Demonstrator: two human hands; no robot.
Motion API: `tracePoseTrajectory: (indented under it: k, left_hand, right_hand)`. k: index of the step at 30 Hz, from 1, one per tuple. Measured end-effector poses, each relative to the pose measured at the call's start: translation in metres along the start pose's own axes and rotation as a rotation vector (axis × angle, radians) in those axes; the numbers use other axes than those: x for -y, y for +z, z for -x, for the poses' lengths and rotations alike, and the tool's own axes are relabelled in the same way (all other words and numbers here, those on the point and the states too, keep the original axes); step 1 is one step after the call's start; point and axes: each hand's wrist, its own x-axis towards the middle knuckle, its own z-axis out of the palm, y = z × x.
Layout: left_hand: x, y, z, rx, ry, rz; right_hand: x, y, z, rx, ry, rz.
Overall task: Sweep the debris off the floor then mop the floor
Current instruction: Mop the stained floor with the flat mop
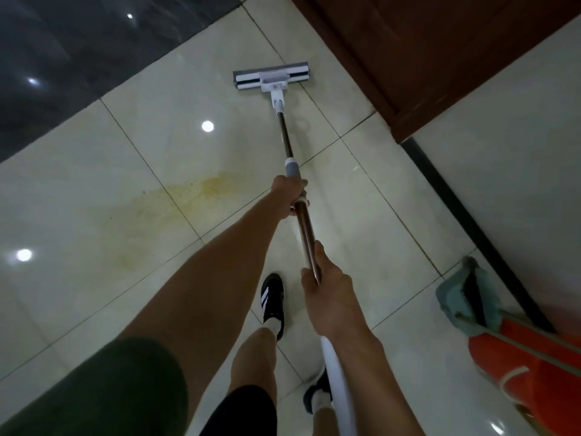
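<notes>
While both hands grip its pole, a flat mop (pixel 271 79) lies extended across a glossy pale tiled floor (pixel 94 171), its white-and-grey head flat on the tiles just short of a dark wooden door (pixel 440 58). The left hand (pixel 290 196) has its fingers curled round the copper-coloured pole just below a grey collar (pixel 292 167), arm stretched forward. The right hand (pixel 327 294) wraps the pole nearer the body, thumb lying along the shaft, fingers closed underneath; below that hand the pole turns white and runs down past the person's leg.

A yellowish stain (pixel 176 199) (speckled, smeared diagonally) marks the tiles to the left of the pole, well apart from the mop head, which sits farther ahead and to the right. Ceiling lights show as bright round reflections on the tiles.

The person stands with one black shoe (pixel 273 297) with white stripes forward, between the two forearms in view, and the other shoe (pixel 316 393) lower down beside the white end of the pole. A dark green sleeve (pixel 94 388) covers the left upper arm.

At the right edge, near a white wall with a black skirting strip (pixel 456 196), a teal dustpan (pixel 465 297) with a broom head rests against an orange bucket (pixel 518 366). A dark tiled area (pixel 63 58) fills the upper left.
</notes>
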Motion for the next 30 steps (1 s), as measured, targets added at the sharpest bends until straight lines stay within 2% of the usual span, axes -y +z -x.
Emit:
tracePoseTrajectory:
  k: [5,9,15,21,26,30]
  left_hand:
    - [0.013,-0.013,0.028,-0.037,0.031,-0.007]
    - [0.051,-0.031,0.056,-0.056,0.013,0.034]
    - [0.114,-0.081,0.093,-0.182,0.013,0.188]
    - [0.178,-0.158,0.121,-0.296,-0.019,0.398]
    - [0.231,-0.233,0.132,-0.378,-0.054,0.582]
    - [0.268,-0.294,0.133,-0.421,-0.087,0.726]
  right_hand:
    - [-0.011,-0.002,0.02,0.031,-0.067,0.031]
    - [-0.033,-0.011,0.055,0.128,-0.138,0.107]
    - [-0.049,-0.002,0.093,0.266,-0.276,0.275]
    - [-0.042,0.043,0.119,0.409,-0.371,0.388]
    - [-0.011,0.095,0.136,0.543,-0.488,0.58]
    - [0.021,0.148,0.144,0.607,-0.494,0.753]
